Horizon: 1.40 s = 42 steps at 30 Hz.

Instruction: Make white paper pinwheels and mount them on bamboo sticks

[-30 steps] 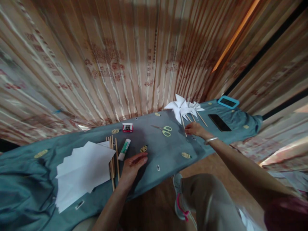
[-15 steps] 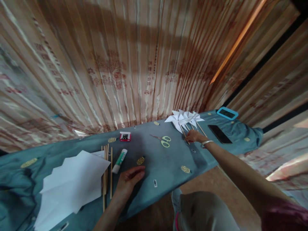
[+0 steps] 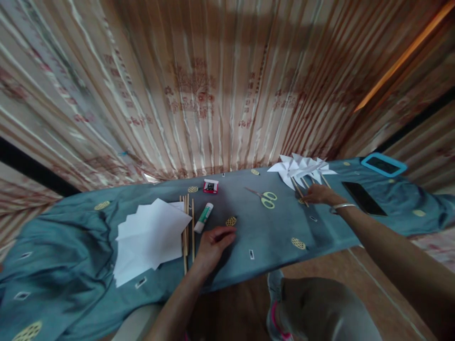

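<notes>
On the right half of the cloth-covered table lie several white paper pinwheels [image 3: 289, 169], overlapping, with their wooden sticks pointing toward me. My right hand [image 3: 316, 194] is closed at the lower part of these sticks, its fingertips pinching one pinwheel's stick. My left hand [image 3: 215, 241] rests near the table's front edge with fingers loosely curved, thumb a little apart, and nothing in it. Just beyond it lies a glue stick [image 3: 204, 218]. Left of that are loose wooden sticks [image 3: 193, 229] beside a fanned stack of white paper sheets [image 3: 152, 237].
Scissors [image 3: 265, 196] with pale green handles lie mid-table. A small red and white box [image 3: 211, 186] sits toward the back. At the right are a black phone [image 3: 363, 198] and a blue-framed device [image 3: 384, 165]. A patterned curtain [image 3: 220, 94] hangs behind the table [image 3: 273, 232].
The view has turned left, so everything appears shifted rightward. My right hand stays at the pinwheel sticks, and my left hand remains near the glue stick.
</notes>
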Tool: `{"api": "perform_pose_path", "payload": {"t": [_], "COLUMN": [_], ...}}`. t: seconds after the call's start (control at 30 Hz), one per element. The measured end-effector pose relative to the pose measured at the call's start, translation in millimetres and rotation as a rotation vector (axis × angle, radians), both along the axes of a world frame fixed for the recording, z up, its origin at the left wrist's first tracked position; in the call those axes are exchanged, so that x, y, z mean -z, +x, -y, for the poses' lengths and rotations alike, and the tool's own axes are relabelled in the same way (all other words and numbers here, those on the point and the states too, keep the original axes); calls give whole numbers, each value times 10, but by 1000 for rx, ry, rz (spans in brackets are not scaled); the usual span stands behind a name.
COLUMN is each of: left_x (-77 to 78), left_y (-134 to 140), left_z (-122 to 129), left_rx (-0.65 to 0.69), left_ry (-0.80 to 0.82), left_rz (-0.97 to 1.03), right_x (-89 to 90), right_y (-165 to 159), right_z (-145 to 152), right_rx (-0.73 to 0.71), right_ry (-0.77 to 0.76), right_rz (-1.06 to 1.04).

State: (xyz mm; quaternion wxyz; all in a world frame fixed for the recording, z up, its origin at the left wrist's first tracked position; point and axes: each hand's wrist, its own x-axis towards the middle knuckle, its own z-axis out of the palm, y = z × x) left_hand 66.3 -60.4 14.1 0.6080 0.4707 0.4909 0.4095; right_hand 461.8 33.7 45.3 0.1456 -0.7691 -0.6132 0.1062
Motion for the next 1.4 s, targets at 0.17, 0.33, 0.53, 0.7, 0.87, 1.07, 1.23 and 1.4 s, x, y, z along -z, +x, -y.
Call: {"api": "perform_pose_path", "payload": {"t": [0.17, 0.33, 0.53, 0.7, 0.87, 1.07, 1.23, 1.4], "left_x": [15, 50, 84, 204, 307, 300, 215, 181], "left_y": [-140, -419, -891, -1145, -1273, -1277, -1134, -1077], "left_z": [-11, -70, -160, -149, -95, -76, -65, -59], "left_rx": [-56, -186, -265, -259, -225, -241, -226, -209], "left_ry": [82, 277, 597, 524, 481, 548, 510, 508], "left_rz": [-40, -187, -695, -1059, -1128, -1111, -1205, -1235], "right_x": [-154, -77, 316, 567, 608, 576, 548, 514], "right_y": [-548, -1735, -2721, -2841, -2848, -2884, -2935, -2956], "right_z": [296, 572, 770, 750, 663, 651, 658, 651], "right_rx": [-18, -321, -549, -558, -572, -584, -610, -615], "right_ry": [-64, -61, 155, 278, 307, 296, 305, 314], "right_rz": [201, 99, -292, -362, -370, -374, -370, -355]}}
